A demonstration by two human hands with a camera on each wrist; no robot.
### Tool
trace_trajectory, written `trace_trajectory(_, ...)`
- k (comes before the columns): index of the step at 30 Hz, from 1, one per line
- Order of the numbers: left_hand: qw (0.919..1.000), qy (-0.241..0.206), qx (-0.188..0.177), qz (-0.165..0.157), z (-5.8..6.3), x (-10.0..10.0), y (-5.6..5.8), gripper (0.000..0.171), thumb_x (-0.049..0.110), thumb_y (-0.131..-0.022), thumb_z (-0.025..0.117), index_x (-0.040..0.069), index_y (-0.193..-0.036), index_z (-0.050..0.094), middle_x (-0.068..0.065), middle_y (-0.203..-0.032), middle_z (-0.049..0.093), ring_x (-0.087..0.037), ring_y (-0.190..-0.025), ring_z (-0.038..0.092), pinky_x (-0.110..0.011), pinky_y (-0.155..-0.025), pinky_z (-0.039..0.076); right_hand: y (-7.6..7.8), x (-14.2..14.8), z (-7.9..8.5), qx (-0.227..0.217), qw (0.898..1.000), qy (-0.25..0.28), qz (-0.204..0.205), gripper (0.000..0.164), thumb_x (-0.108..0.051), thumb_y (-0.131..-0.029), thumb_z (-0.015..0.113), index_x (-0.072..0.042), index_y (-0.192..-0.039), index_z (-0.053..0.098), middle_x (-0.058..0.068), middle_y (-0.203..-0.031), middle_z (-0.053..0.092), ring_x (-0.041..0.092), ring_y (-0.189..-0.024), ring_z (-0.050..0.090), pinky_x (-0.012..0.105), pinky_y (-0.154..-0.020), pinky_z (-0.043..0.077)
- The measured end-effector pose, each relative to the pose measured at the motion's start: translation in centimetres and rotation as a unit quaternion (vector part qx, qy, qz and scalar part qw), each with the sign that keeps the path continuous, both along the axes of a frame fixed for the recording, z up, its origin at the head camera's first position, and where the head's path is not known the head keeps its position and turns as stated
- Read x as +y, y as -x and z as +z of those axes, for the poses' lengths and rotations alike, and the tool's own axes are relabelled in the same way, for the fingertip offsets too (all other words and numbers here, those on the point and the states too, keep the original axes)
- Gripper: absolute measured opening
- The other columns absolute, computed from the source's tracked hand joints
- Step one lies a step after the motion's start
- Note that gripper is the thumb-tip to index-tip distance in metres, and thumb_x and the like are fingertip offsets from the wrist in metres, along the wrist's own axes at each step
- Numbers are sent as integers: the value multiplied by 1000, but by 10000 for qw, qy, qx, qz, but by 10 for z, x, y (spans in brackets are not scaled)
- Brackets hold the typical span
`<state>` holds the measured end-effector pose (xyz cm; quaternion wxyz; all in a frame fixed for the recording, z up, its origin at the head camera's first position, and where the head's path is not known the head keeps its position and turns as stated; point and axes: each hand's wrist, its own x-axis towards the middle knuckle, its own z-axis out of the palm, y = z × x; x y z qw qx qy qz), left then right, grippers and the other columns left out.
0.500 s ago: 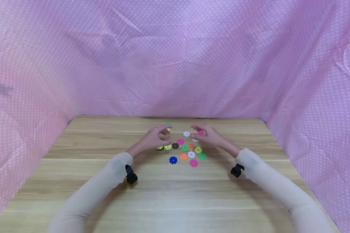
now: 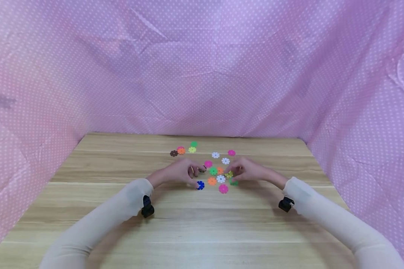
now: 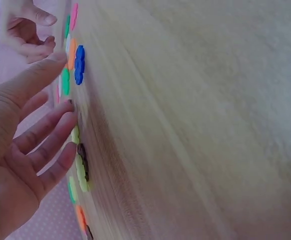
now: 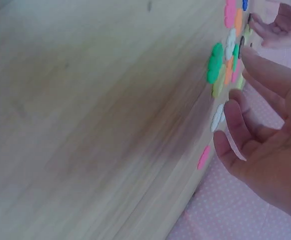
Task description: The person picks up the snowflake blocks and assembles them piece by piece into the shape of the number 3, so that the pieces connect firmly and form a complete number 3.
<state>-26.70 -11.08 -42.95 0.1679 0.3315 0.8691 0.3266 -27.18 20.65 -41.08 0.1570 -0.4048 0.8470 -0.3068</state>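
Notched plastic discs, like snowflake building pieces, lie flat in a loose group at the table's middle. My left hand (image 2: pixel 181 172) is low over the group's left side, its thumb tip at the blue disc (image 2: pixel 201 185) and its fingertips at a dark brown disc. In the left wrist view its fingers are loosely bent, with nothing between thumb and fingers. My right hand (image 2: pixel 250 170) hovers at the right side, near the yellow disc (image 2: pixel 229 174) and the green disc (image 4: pixel 215 63). Its fingers are relaxed and apart. Between the hands lie white (image 2: pixel 220 179), orange (image 2: pixel 211 181) and pink (image 2: pixel 223 189) discs.
Farther back on the wooden table (image 2: pixel 195 231) are a brown disc (image 2: pixel 173 153), an orange one (image 2: pixel 181 151), a light yellow one (image 2: pixel 192 150) and a pink one (image 2: pixel 231 153). A pink dotted cloth (image 2: pixel 202 74) surrounds the table on the far side and both flanks.
Both hands have come nearer to me and lower. The left one now reaches the blue disc, and the right one the yellow and green discs. Discs at the back left have come into view.
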Motion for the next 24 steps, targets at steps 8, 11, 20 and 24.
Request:
trace_trajectory(8,9990,342,99,-282,0,-2,1,46,28,-75,91,21,-119,77,8,-86,65,-9,-79,54,-23,-71,50,6,4,-2,-319,9980,-366,414,31,0,-85,79,-4,-115,75,12,-103,69,27,-85,58,22,-72,51)
trace_trajectory(11,9982,434,154,-392,2,-1,0,40,27,-77,90,22,-115,78,6,-86,64,-9,-80,54,-22,-71,50,6,3,-3,-351,9977,-448,376,32,2,-84,78,-6,-115,76,9,-103,68,26,-86,58,23,-72,52)
trace_trajectory(20,9975,509,191,-449,0,4,0,24,23,-78,90,20,-100,80,7,-87,66,-6,-79,57,-21,-71,51,3,0,-7,-480,9980,-403,120,24,-1,-85,78,-6,-108,74,11,-96,62,23,-86,56,22,-73,50)
trace_trajectory(24,9980,551,97,-287,0,8,-1,21,22,-76,91,19,-91,76,6,-86,67,-7,-78,58,-21,-71,52,4,0,-10,-486,9978,-444,95,22,-2,-83,80,-6,-103,72,9,-94,62,20,-85,55,21,-72,49)
